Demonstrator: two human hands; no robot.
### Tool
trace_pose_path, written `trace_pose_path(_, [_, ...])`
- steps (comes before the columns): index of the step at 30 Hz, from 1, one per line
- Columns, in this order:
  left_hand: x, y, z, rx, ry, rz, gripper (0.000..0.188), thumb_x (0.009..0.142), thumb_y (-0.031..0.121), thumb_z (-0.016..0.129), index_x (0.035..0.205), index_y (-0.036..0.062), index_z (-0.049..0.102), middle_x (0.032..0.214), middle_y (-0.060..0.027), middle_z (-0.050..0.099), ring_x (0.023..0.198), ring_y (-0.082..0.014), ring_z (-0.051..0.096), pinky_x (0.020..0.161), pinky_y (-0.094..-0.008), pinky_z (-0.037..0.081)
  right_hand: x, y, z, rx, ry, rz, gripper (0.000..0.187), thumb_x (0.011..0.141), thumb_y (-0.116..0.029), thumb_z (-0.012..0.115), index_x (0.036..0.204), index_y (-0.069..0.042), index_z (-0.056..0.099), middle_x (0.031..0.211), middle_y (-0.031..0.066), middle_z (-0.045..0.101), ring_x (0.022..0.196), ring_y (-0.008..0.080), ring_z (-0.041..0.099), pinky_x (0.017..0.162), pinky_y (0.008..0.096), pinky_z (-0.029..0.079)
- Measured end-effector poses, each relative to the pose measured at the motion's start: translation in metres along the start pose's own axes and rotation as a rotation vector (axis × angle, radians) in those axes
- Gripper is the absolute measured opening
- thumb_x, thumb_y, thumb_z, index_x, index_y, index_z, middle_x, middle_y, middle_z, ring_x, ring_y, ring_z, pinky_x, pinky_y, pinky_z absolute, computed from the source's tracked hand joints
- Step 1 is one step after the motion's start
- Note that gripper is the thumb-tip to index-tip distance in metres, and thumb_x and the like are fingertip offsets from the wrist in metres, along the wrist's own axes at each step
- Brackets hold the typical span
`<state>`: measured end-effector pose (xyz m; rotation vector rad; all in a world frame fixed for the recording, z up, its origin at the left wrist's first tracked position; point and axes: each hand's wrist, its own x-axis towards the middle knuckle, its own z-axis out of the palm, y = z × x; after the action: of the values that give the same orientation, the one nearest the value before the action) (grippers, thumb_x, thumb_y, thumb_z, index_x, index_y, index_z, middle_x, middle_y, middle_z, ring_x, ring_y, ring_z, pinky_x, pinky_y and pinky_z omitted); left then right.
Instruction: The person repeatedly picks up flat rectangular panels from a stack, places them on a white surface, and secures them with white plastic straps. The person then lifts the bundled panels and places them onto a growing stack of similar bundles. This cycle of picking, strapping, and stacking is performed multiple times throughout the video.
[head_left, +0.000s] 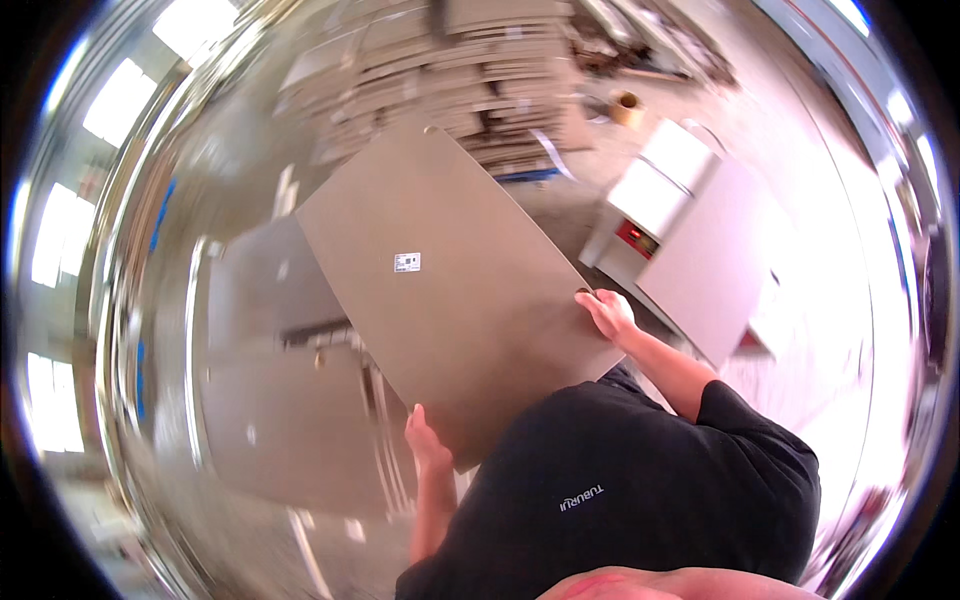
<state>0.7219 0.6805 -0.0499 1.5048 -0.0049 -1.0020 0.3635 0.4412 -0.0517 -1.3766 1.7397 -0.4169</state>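
Note:
A large flat brown panel (450, 240) with a small white label (407, 262) is held up in front of my body, tilted in the view. My left hand (427, 440) grips its left edge near the lower corner, with the thumb along the top face. On the opposite edge, my right hand (607, 314) is closed round the rim, its thumb on the upper face and a small dark spot beside it. The fingers under the panel are hidden on both sides.
Stacks of flat boards (470, 70) stand ahead. Right of me, a pale board (715, 260) lies beside a white machine (662, 170) with a red panel. More brown panels (290, 430) lie to the left, blurred. A yellow-brown roll (627, 107) is on the floor at the far right.

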Motion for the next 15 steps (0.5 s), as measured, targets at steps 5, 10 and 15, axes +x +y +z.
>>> trace_pose_path(5, [0.036, 0.014, 0.105, 0.221, -0.268, -0.025, 0.031, 0.104, 0.025, 0.058, 0.114, -0.0032, 0.064, 0.109, -0.0128, 0.067, 0.098, -0.0247, 0.065, 0.087, -0.0398, 0.054, -0.040, 0.074, -0.068, 0.239, 0.245, 0.186, 0.055, 0.085, -0.058, 0.062, 0.084, -0.003, 0.069, 0.073, 0.0148, 0.066, 0.078, 0.0295, 0.068, 0.075, 0.0431, 0.050])
trace_pose_path(10, [0.082, -0.023, 0.247, 0.516, -0.509, 0.035, 0.021, 0.101, 0.021, 0.065, 0.102, 0.0003, 0.064, 0.099, -0.0070, 0.066, 0.089, -0.0189, 0.062, 0.080, -0.0363, 0.053, -0.076, 0.146, -0.112, 0.489, 0.469, 0.455, 0.053, 0.085, -0.053, 0.062, 0.090, -0.001, 0.074, 0.073, 0.0152, 0.067, 0.077, 0.0291, 0.066, 0.077, 0.0421, 0.049])
trace_pose_path(15, [0.108, -0.087, 0.387, 0.847, -0.731, 0.085, 0.021, 0.099, 0.020, 0.066, 0.102, -0.0007, 0.066, 0.100, -0.0075, 0.069, 0.090, -0.0171, 0.063, 0.080, -0.0339, 0.052, -0.081, 0.237, -0.141, 0.619, 0.646, 0.618, 0.052, 0.085, -0.051, 0.064, 0.088, 0.000, 0.072, 0.073, 0.0153, 0.067, 0.075, 0.0268, 0.065, 0.076, 0.0415, 0.049])
